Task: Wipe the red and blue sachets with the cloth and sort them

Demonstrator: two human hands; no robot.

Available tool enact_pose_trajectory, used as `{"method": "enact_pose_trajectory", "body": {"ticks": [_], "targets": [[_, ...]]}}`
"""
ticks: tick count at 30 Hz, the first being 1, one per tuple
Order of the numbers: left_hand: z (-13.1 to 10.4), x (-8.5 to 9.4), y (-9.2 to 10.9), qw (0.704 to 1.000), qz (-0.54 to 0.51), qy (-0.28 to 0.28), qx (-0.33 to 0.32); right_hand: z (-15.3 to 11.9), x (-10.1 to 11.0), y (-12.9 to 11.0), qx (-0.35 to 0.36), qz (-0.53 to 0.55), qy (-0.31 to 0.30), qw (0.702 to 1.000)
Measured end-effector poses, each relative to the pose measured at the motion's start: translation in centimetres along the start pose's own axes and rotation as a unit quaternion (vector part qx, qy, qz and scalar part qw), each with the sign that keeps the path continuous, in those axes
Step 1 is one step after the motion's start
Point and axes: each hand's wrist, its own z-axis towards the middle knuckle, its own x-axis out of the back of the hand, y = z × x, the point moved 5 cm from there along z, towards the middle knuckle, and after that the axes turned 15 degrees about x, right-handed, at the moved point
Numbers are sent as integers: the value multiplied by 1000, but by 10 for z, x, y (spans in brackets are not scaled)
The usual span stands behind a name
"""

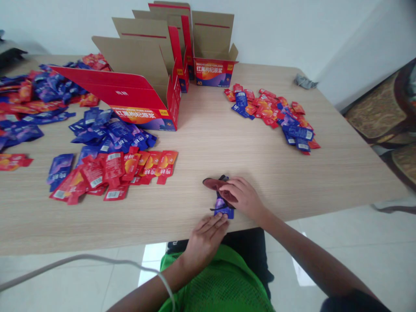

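Observation:
At the table's near edge, my right hand (244, 198) is closed on what looks like a pair of sunglasses (212, 183) with brownish-red lenses and thin black arms. Under the sunglasses lies a blue sachet (224, 212), partly covered by them. My left hand (206, 238) is flat, its outstretched fingertips resting on the sachet's near end. To the left is a pile of red sachets (113, 169), with blue sachets (113, 130) heaped just behind it.
Open red cartons (139, 97) stand at the back, one more carton (212, 73) facing forward beside them. Mixed sachets (269, 110) lie at the right, more sachets (48, 89) at far left. A grey crumpled piece (305, 81) sits near the right back corner. A cable (107, 259) crosses lower left.

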Motion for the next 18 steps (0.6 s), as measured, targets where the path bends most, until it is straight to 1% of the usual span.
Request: {"method": "enact_pose_trajectory", "body": {"ticks": [3, 5, 6, 7, 9, 11, 13, 15, 18], "targets": [[-2, -4, -1, 1000, 1, 1, -1, 15, -2, 21, 2, -47, -5, 999], [-3, -5, -1, 1000, 1, 2, 1, 26, 5, 37, -5, -89, 4, 996], [-3, -5, -1, 1000, 4, 1, 1, 31, 12, 44, -16, -106, 24, 994], [-2, -4, 0, 1000, 7, -1, 3, 33, 22, 50, -33, -120, 57, 991], [1, 1, 1, 1000, 12, -14, 10, 32, 47, 56, -78, -130, 153, 977], [7, 8, 2, 999, 13, -30, 23, 19, 70, 55, -129, -124, 247, 952], [12, 16, 5, 999, 18, -38, 28, -2, 84, 50, -180, -119, 298, 930], [15, 19, 8, 998, 45, -43, 29, -27, 90, 44, -235, -117, 320, 910], [16, 13, 9, 991, 108, -53, 51, -69, 83, 42, -341, -96, 312, 881]]}}
